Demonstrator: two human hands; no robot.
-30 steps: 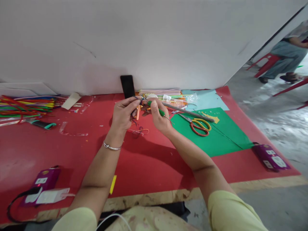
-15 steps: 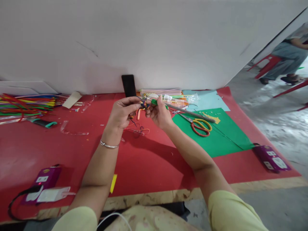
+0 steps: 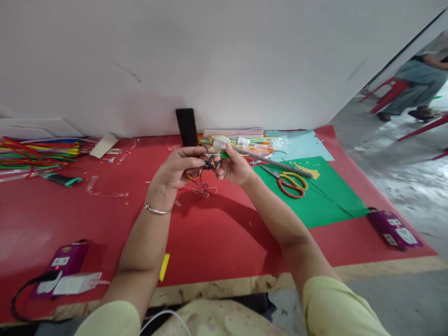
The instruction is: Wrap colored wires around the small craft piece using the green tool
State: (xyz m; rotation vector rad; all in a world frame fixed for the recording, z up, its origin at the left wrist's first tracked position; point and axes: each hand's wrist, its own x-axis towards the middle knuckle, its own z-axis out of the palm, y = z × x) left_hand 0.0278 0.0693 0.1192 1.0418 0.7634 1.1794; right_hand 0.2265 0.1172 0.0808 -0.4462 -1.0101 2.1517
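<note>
Head view shows the long table [image 3: 105, 224] covered in red sheet, with a green paper sheet [image 3: 322, 196] lying on its right part and a spread of multicoloured thin sticks [image 3: 38, 154] at the far left. On the green sheet lie scissors with yellow and red handles [image 3: 292, 183], untouched, and a grey rod [image 3: 273, 163] runs just beyond them. Above the middle of the table, the left hand [image 3: 175, 170] pinches a small knot of blue, orange and dark threads [image 3: 211, 162] at its fingertips. The right hand [image 3: 234, 167] is closed around a short green stick [image 3: 224, 154] and meets the knot from the other side. Judging from this, the little bundle is partly wound, with loose thread ends dangling below; more scraps of thread [image 3: 199, 190] lie on the red sheet beneath.
</note>
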